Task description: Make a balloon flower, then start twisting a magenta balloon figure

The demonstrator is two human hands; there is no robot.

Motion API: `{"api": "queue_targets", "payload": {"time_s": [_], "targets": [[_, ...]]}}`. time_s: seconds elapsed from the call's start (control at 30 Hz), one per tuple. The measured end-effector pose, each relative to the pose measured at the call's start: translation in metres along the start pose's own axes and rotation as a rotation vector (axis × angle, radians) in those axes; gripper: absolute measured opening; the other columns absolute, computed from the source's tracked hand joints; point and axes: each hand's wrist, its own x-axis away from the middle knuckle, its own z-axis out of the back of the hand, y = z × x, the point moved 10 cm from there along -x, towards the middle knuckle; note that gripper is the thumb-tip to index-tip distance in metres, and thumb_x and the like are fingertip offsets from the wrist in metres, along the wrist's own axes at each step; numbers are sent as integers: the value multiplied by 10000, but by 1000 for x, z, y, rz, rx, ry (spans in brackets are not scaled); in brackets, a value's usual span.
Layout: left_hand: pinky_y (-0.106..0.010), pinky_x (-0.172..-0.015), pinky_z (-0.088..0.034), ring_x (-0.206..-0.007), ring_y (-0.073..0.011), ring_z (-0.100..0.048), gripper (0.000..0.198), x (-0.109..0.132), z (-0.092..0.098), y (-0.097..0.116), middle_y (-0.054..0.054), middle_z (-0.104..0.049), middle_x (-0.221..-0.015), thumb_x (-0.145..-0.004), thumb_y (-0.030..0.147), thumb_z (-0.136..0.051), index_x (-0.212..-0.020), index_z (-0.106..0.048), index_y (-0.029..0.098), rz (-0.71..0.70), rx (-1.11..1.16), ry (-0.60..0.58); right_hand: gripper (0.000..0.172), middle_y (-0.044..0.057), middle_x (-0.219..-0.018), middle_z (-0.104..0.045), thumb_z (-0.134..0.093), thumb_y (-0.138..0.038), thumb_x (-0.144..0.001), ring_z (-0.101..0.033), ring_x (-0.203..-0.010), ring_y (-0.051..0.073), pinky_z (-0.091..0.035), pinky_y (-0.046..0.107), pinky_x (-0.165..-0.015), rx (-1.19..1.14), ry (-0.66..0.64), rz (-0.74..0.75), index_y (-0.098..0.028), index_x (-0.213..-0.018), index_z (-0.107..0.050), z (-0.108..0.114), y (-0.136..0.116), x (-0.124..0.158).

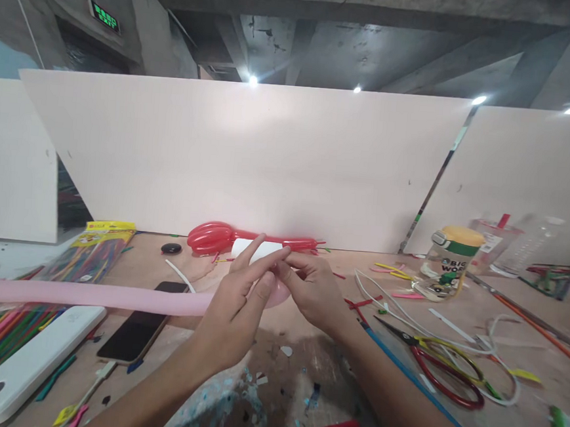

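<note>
Pink balloon (159,301) runs leftward from the fingers and out of view, its near end between the two hands. Left hand (231,308) is wrapped round it, thumb bent in, two fingers stretched forward; right hand (313,288) has thumb and forefinger closed together on that end. The tip is hidden by the fingers. Main risk, I judge: a slack pinch lets the end slip and air escape; too hard a squeeze or twist, or a nail, could burst the skin. The long free length could also swing if the wrists turn, dragging over the phone (131,339) and power bank (31,364), both left of the fingers and below its line. Scissors (447,371) lie right of the fingers, blades pointing toward the right forearm: a sharp hazard should the balloon swing that way. Just beyond the fingertips, a white cylinder (247,249) and a red balloon (211,237) limit forward room. Farther right, a loose white cable (506,343) could snag a sleeveless arm; a yellow-lidded cup (451,266) stands upright behind it.
</note>
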Motion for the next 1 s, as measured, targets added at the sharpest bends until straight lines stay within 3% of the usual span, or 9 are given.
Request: {"api": "queue_targets", "payload": {"time_s": [0.13,0.23,0.4,0.67,0.8,1.0], "targets": [[-508,-1140,-191,-1420,-261,-180,468,5,-2,7,29,-173,-1559,-958,358,-362,-1423,-313,384,-11,-25,-57,243,-7,-654,-557,-530,-287,-877,-456,-598,86,-339,206,-525,109,15,61,-147,-698,-616,6,-14,1],[-568,-1142,-59,-1436,-285,-56,569,8,-3,15,21,-41,-1576,-951,347,-365,-1472,-139,384,-79,-132,-83,277,-28,-597,-480,-516,-210,-860,-362,-535,70,-285,217,-497,258,65,135,-153,-589,-515,11,-29,4],[-603,-1101,112,-1417,-259,145,692,12,-9,25,-21,-128,-1566,-939,308,-372,-1486,52,321,-158,-252,-125,311,-55,-514,-342,-502,-148,-800,-294,-496,69,-250,228,-486,436,170,216,-177,-525,-359,16,-42,9],[-638,-1099,71,-1407,-288,174,790,13,-14,29,-33,-187,-1554,-913,285,-408,-1471,150,310,-127,-300,-147,307,-43,-503,-360,-493,-159,-766,-293,-501,86,-238,251,-525,769,281,207,-188,-525,-306,16,-44,12],[-653,-1085,91,-1401,-304,186,839,14,-18,34,-31,-168,-1558,-897,268,-428,-1460,193,300,-154,-337,-156,300,-27,-494,-400,-491,-169,-771,-290,-501,95,-207,262,-520,899,310,210,-184,-510,-344,15,-50,13],[-633,-1099,66,-1409,-319,143,781,15,-16,25,-30,-95,-1571,-920,312,-398,-1470,157,301,-55,-272,-196,251,-9,-538,-470,-483,-164,-798,-343,-513,105,-216,265,-529,965,270,245,-181,-550,-449,9,-49,13]]}}
